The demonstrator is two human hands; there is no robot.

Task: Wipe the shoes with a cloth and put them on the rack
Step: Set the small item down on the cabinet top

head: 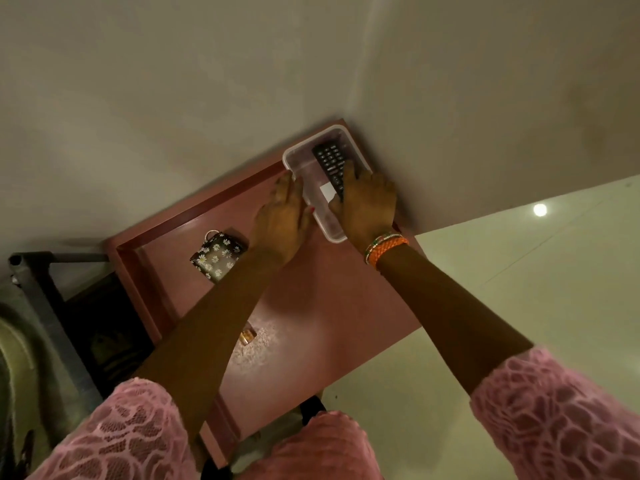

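Note:
No shoe, cloth or shoe rack shows clearly in this view. Both my arms reach forward over a pinkish-red cabinet top [311, 292]. A clear plastic box [294, 152] stands at its far corner against the wall, with a black remote control [327, 157] lying inside. My left hand [280, 220] lies with straight fingers against the box's left wall. My right hand [367, 202] is over the box, its thumb and fingers closed round the near end of the remote. A white slip lies in the box beside my right thumb.
A black pouch with white daisies [218, 254] lies on the cabinet top to the left of my left arm. A small golden item [247, 336] sits nearer me. A dark metal frame [34, 289] stands left of the cabinet. Pale floor [519, 289] lies to the right.

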